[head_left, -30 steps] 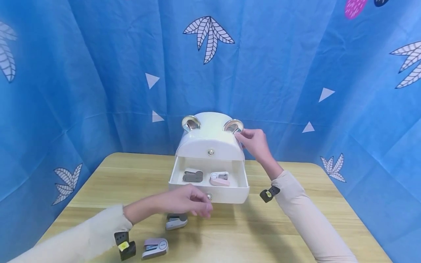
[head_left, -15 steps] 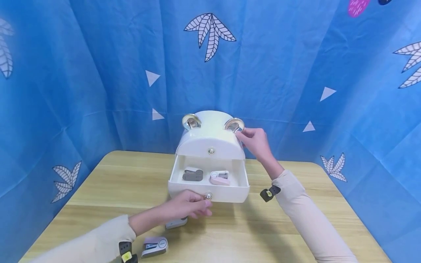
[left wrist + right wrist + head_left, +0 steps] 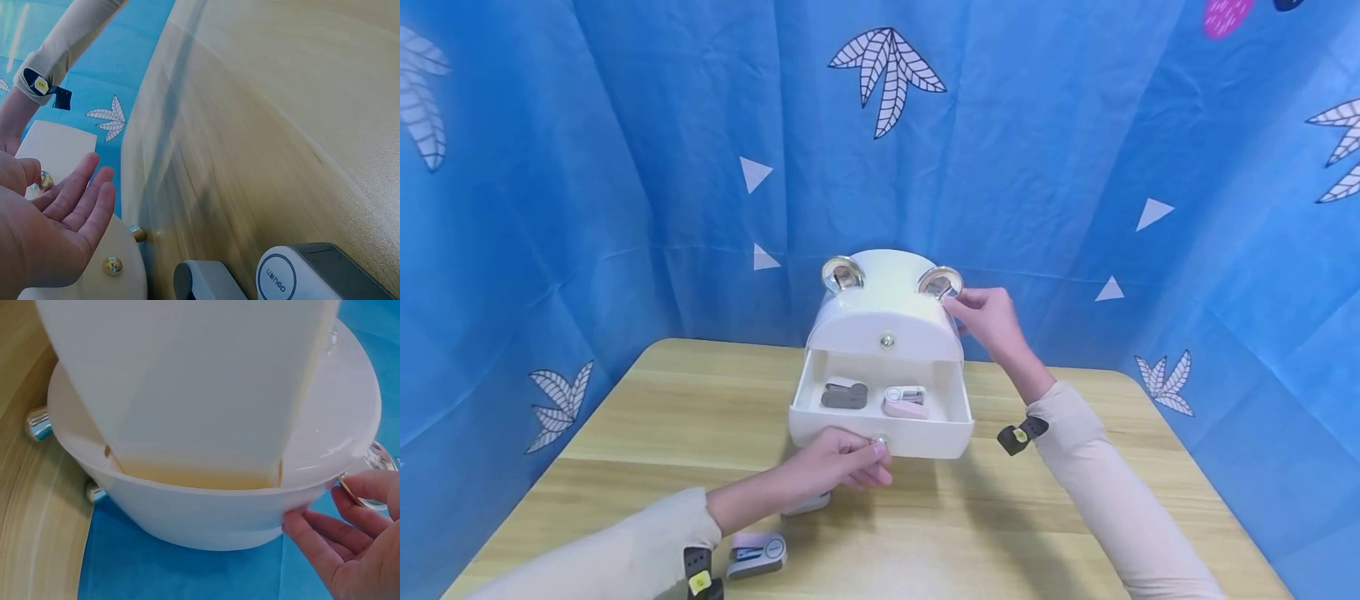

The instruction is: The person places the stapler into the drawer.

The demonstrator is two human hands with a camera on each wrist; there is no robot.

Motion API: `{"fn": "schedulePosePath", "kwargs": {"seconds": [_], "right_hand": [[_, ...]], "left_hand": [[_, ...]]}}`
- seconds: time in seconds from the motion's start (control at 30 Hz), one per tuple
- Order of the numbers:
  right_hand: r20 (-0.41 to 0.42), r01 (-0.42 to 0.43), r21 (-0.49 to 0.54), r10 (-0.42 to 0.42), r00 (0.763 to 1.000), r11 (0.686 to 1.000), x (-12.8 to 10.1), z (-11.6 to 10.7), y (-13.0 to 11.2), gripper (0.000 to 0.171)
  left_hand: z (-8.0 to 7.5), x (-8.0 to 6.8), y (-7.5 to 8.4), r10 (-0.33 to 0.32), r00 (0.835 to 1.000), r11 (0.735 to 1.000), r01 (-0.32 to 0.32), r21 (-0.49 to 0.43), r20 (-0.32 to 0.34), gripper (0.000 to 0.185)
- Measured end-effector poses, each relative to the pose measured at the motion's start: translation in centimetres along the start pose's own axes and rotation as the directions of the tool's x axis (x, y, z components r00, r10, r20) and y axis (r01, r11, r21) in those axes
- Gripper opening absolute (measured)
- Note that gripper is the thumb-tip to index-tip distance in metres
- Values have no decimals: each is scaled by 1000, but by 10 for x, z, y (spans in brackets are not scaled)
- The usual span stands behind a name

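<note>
Glossy white plastic drawer box (image 3: 883,321), shiny metal knob (image 3: 880,439), wood-grain table (image 3: 1000,517).

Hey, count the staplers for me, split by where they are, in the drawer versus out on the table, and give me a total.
Staplers in the open drawer: 2, grey stapler and pink stapler
Staplers on the table: 2, lilac stapler and white stapler, partly hidden under the left hand
Total: 4
</note>
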State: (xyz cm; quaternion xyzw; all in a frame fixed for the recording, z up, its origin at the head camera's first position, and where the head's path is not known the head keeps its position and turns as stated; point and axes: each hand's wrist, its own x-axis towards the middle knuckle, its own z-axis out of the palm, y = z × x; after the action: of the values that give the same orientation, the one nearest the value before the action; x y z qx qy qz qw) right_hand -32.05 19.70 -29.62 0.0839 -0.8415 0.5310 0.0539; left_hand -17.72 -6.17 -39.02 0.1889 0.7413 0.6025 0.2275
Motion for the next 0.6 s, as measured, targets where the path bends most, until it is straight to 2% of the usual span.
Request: {"fn": "schedulePosePath", "kwargs": {"seconds": [0.3, 0.6], "right_hand": [[68, -84, 39, 82, 994, 996, 6, -8, -5, 34], [65, -120, 53, 116, 991, 991, 6, -5, -8, 34]], "left_hand": [[0, 5, 2, -8, 1000, 999, 8, 34, -5, 38], [-1, 11, -1, -4, 1000, 999, 5, 42, -30, 38]]}}
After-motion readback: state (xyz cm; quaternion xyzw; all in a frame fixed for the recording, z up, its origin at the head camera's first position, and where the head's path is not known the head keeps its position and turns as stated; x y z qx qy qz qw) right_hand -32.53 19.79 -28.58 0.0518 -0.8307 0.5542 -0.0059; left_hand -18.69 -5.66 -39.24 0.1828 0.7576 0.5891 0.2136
